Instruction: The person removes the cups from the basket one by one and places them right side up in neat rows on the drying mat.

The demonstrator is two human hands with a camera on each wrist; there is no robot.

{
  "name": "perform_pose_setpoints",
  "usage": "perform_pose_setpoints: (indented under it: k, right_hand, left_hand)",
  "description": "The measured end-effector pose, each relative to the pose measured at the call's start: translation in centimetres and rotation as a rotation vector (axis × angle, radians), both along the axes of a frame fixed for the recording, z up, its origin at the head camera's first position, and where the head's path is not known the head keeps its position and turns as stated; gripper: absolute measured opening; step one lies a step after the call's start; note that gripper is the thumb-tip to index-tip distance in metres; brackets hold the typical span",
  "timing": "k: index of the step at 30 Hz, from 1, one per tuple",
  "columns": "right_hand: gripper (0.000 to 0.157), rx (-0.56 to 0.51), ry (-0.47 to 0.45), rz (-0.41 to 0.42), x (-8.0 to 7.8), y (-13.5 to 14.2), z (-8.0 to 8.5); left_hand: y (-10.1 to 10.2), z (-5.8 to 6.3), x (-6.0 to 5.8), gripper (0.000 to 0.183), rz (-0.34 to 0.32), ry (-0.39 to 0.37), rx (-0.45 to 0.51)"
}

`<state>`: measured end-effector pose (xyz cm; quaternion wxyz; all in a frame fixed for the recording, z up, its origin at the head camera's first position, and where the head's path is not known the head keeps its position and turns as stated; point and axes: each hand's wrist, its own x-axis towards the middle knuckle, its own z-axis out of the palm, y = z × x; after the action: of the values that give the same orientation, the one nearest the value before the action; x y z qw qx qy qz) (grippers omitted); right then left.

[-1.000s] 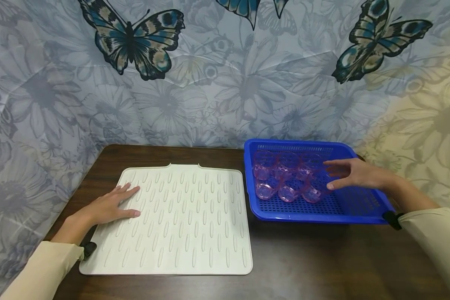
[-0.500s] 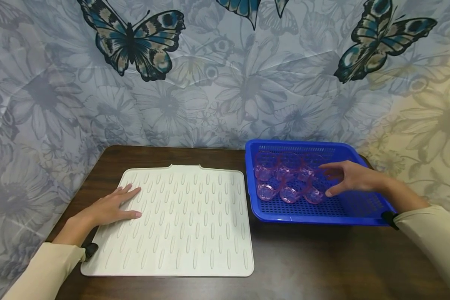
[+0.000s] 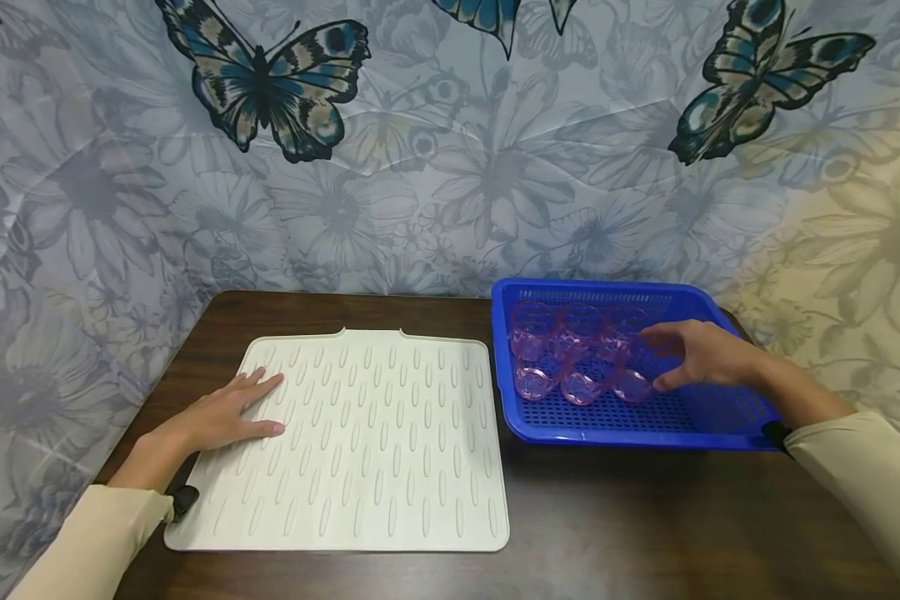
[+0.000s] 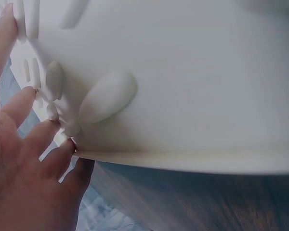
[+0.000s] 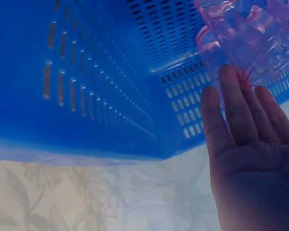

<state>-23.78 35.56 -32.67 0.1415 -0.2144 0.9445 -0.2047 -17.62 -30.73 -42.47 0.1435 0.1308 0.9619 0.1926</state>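
In the head view my left hand (image 3: 228,417) lies with spread fingers on the left side of a white ridged mat (image 3: 390,433). The left wrist view shows those fingertips along the edge of the mat (image 4: 192,96). My right hand (image 3: 708,358) reaches into a blue perforated basket (image 3: 712,429). It is at the right end of a group of clear pink cups (image 3: 581,387). Its thumb is beside the front right cup (image 3: 633,386). In the right wrist view its nearly straight fingers (image 5: 238,115) reach the pink cups (image 5: 250,43); the thumb stands apart.
A dark wooden table (image 3: 607,533) carries the mat and, at the back right, the basket. Behind them hangs a flowered cloth (image 3: 420,208) with printed butterflies. Wood shows between the basket and the table's front.
My right hand has moved a little left and in toward the cups, its thumb coming up to the front right one, which has shifted slightly right. My left hand stays on the mat.
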Motion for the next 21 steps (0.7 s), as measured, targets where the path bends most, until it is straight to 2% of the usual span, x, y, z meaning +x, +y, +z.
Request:
perform_pose_setpoints:
  k: [16,21]
  right_hand:
    - [0.085,0.089,0.058,-0.009,0.34,-0.62,-0.12]
    - [0.082,0.065,0.081,-0.047,1.00,-0.18,0.62]
  left_hand:
    - [-0.03,-0.13,0.19,0.097,-0.004,0.006,0.002]
    - [-0.09,0.09,0.20,0.096,-0.011,0.001,0.015]
